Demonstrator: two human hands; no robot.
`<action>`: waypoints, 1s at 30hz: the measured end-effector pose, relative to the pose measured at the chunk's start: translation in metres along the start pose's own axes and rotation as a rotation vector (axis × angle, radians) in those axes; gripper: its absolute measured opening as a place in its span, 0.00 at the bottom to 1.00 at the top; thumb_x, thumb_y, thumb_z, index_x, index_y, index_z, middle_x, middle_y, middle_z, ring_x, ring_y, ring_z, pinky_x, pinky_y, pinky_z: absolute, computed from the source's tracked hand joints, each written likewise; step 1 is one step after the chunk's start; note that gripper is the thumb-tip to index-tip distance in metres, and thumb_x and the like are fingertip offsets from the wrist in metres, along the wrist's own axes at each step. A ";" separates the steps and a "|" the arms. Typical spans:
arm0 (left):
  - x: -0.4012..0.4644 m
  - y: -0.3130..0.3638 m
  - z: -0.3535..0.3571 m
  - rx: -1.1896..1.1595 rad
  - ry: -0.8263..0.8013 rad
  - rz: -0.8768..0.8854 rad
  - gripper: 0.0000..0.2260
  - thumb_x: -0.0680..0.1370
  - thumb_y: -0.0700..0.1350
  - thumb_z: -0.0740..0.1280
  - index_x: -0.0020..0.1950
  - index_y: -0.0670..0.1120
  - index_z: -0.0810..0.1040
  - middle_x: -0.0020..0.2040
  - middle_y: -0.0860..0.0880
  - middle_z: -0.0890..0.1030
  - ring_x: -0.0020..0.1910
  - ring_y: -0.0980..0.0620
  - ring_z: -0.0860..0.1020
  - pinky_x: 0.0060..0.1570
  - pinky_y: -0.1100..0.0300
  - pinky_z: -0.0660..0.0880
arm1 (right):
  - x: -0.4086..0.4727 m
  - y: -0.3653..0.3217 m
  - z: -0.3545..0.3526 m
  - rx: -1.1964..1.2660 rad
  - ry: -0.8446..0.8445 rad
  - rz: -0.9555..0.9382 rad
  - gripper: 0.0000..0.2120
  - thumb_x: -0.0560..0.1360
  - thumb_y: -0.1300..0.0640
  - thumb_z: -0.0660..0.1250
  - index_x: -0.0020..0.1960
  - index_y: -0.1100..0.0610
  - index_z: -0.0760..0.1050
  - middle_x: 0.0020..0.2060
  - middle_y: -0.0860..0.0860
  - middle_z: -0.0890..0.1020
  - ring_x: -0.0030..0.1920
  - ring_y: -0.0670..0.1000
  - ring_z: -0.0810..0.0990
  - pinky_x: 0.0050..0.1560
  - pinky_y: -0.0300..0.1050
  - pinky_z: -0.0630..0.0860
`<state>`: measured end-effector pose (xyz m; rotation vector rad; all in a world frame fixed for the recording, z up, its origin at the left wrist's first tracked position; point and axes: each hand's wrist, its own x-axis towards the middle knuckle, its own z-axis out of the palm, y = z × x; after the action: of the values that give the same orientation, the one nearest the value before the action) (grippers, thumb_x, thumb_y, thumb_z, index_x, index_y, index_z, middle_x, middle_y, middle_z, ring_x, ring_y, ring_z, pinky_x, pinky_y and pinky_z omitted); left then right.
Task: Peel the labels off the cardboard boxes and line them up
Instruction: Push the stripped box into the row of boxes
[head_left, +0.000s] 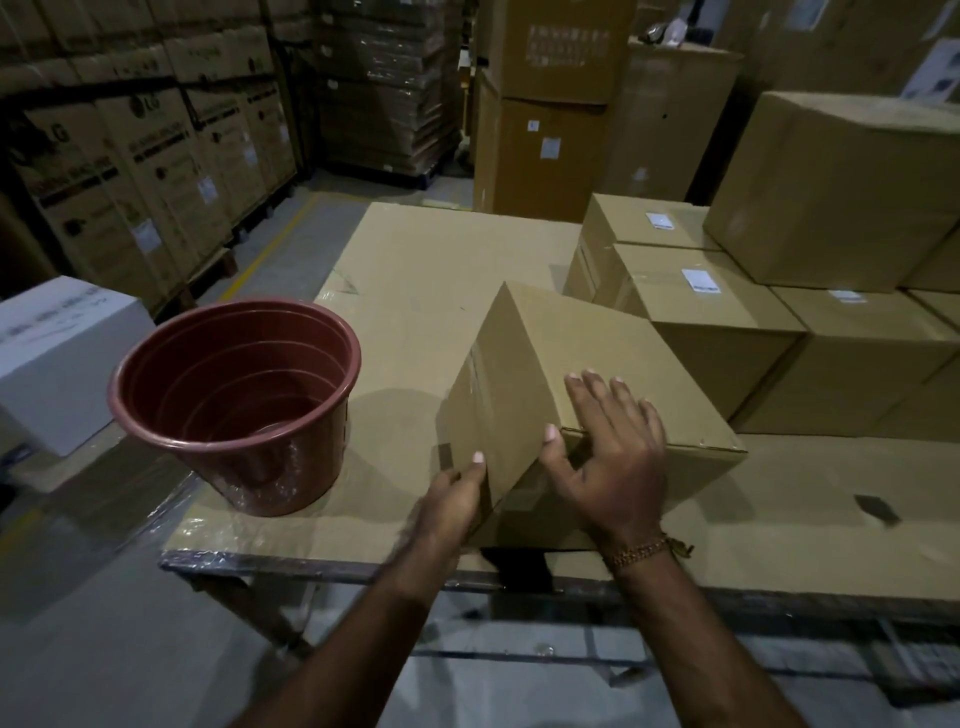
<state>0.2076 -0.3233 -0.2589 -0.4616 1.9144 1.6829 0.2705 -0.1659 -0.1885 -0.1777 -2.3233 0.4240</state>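
Head view, item one: the tilted cardboard box (587, 395), directly ahead of you near the front edge of the surface (426, 260). It is tipped up on its lower near edge, with one corner pointing toward you; its long axis runs from that near corner back and to the right. No label shows on the faces turned your way, so the label is either hidden or already gone; the frame cannot settle it.

Item two: your hands. Your right hand (610, 447) lies flat and spread on the box's upper face, fingers straight, thumb hooked down over the near ridge. Your left hand (457, 488) presses against the box's left face low down, the thumb up along the corner edge; its fingers are out of sight behind the box, so you cannot tell how they lie. Both hands touch the box, the right one higher and farther in.

Item three: stacked boxes (696, 301) to the right rear, just beside the tilted one, several carrying a small white label (701, 280) on top.

Item four: a reddish-brown plastic bucket (234, 405) at the left front of the surface, apart from the box, with nothing visible inside it.

Item five: a white carton (57, 353) off the surface at the left, and warehouse cartons (156, 171) stacked behind.

Judgement: you are probably turning the box to find or present its labelled face.
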 end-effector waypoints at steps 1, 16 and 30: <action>-0.003 0.003 0.001 0.002 0.039 0.047 0.32 0.76 0.71 0.62 0.71 0.51 0.77 0.61 0.48 0.83 0.56 0.45 0.81 0.56 0.47 0.81 | 0.002 -0.001 -0.001 0.016 0.018 0.015 0.30 0.78 0.41 0.62 0.75 0.54 0.78 0.72 0.55 0.80 0.74 0.61 0.76 0.73 0.67 0.70; -0.039 0.059 -0.024 0.544 0.510 0.713 0.26 0.83 0.67 0.57 0.79 0.61 0.68 0.83 0.54 0.61 0.80 0.48 0.56 0.76 0.42 0.56 | 0.025 -0.003 0.017 0.445 0.227 0.493 0.27 0.84 0.41 0.55 0.76 0.53 0.76 0.50 0.54 0.87 0.47 0.55 0.85 0.45 0.55 0.85; 0.017 0.118 -0.045 1.020 0.372 0.810 0.26 0.82 0.63 0.63 0.80 0.56 0.70 0.83 0.52 0.63 0.81 0.47 0.60 0.77 0.47 0.61 | 0.050 0.044 0.036 0.078 -0.414 0.348 0.40 0.81 0.38 0.69 0.87 0.43 0.55 0.85 0.50 0.57 0.79 0.58 0.67 0.69 0.56 0.75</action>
<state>0.1175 -0.3470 -0.1721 0.5031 3.1451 0.7344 0.2097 -0.1215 -0.1953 -0.5005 -2.6802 0.7858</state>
